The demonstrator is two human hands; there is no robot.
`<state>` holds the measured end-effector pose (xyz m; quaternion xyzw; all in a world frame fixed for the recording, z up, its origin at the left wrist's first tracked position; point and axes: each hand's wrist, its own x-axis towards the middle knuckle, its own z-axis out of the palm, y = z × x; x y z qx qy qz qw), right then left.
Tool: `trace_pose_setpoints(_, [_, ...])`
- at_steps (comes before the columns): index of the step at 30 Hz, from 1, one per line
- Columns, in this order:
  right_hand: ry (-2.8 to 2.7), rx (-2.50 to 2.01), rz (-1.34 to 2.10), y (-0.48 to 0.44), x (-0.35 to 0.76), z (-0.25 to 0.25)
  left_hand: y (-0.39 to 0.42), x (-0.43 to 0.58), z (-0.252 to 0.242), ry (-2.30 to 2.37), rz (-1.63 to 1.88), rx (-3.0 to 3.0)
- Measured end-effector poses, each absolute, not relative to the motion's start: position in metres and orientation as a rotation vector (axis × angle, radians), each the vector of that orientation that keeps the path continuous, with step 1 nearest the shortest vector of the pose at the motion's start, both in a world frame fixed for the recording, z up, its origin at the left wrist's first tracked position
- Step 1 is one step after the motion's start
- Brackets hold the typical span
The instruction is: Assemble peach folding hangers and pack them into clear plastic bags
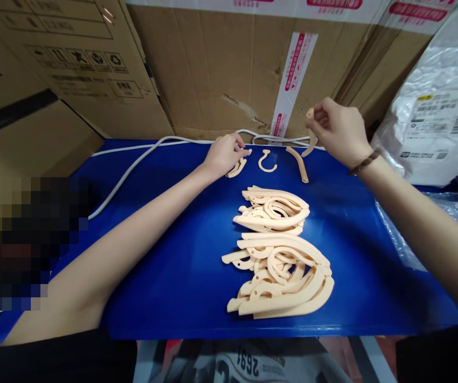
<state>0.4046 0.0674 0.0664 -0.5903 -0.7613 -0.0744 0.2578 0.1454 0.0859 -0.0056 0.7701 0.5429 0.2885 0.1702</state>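
Near the back edge of the blue table, my left hand has its fingers closed at a small curved beige piece; its grip is partly hidden. My right hand, raised at the back right, pinches a curved beige piece. Between the hands lie a beige hook and a beige arm piece. Nearer to me, two piles of beige plastic parts rest on the table: a smaller pile and a larger pile in front of it.
A blue table carries everything. Cardboard boxes stand behind and at the left. A white cable runs along the back and left edge. A plastic-wrapped package stands at the back right. Something pixelated covers the left side.
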Motion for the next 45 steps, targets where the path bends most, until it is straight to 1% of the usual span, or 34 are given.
trace_pose_setpoints(2, [-2.177,-1.615,-0.309,0.053,0.410,0.063,0.080,0.137,-0.009,1.561,0.821,2.244])
trace_pose_setpoints(4, [-2.320,-1.606,-0.369,0.037,0.419,0.056,0.072,0.127,-0.011,1.454,0.768,2.391])
trace_pose_setpoints(8, [-2.588,-1.563,-0.338,0.016,0.442,0.035,0.057,0.111,-0.018,1.108,0.416,2.645])
trace_pose_setpoints(10, [-2.651,-1.559,-0.314,0.014,0.452,0.025,0.055,0.109,-0.022,1.132,0.299,2.611])
trace_pose_setpoints(12, [-2.685,-1.534,-0.266,0.016,0.460,0.019,0.055,0.111,-0.027,1.209,0.258,2.564])
trace_pose_setpoints(18, [-2.691,-1.398,-0.043,0.024,0.464,0.014,0.062,0.122,-0.030,1.359,0.243,2.493])
trace_pose_setpoints(25, [-2.673,-1.407,-0.010,0.021,0.462,0.013,0.067,0.127,-0.032,1.439,0.280,2.423])
trace_pose_setpoints(28, [-2.650,-1.455,-0.061,0.015,0.455,0.020,0.062,0.128,-0.028,1.437,0.353,2.421])
trace_pose_setpoints(31, [-2.573,-1.458,-0.187,0.001,0.437,0.033,0.050,0.128,-0.013,1.255,0.511,2.517])
trace_pose_setpoints(33, [-2.559,-1.382,-0.175,-0.009,0.421,0.042,0.041,0.129,0.000,1.055,0.504,2.571])
trace_pose_setpoints(36, [-2.660,-1.271,-0.010,-0.021,0.397,0.047,0.034,0.130,0.015,0.886,0.330,2.555])
trace_pose_setpoints(39, [-2.766,-1.261,0.145,-0.022,0.383,0.042,0.035,0.130,0.018,0.844,0.221,2.530])
trace_pose_setpoints(45, [-2.675,-1.345,0.356,-0.014,0.378,0.031,0.046,0.125,0.009,0.797,0.283,2.468])
